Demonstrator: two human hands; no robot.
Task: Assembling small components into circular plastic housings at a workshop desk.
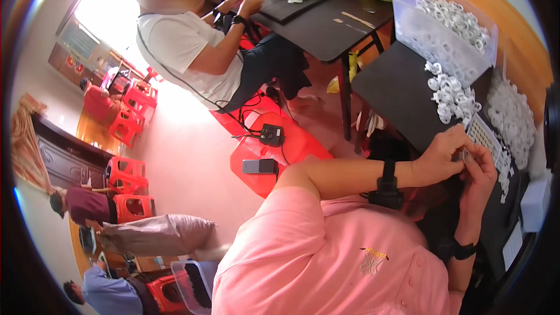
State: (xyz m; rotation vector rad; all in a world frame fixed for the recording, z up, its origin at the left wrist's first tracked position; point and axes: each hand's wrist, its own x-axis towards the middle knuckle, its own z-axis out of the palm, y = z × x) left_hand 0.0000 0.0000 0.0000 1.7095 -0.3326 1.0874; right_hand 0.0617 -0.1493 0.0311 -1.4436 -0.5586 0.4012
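My left hand (438,156) and my right hand (481,176) meet over the dark table (388,84), fingertips pinched together. Whatever small piece they hold is mostly covered by the fingers, and I cannot make out its kind. Just beyond them lies a loose pile of white ring-shaped plastic parts (452,96). A pale tray with rows of small pieces (483,134) sits beside my fingers, and more small white parts (505,169) are scattered to its right. Both wrists wear black bands.
A clear plastic bin (402,11) full of white rings stands at the table's far end. Bagged white rings (510,111) lie along the right. Another person (186,52) works at a neighbouring table. Red stools (306,140) carry black boxes and cables on my left.
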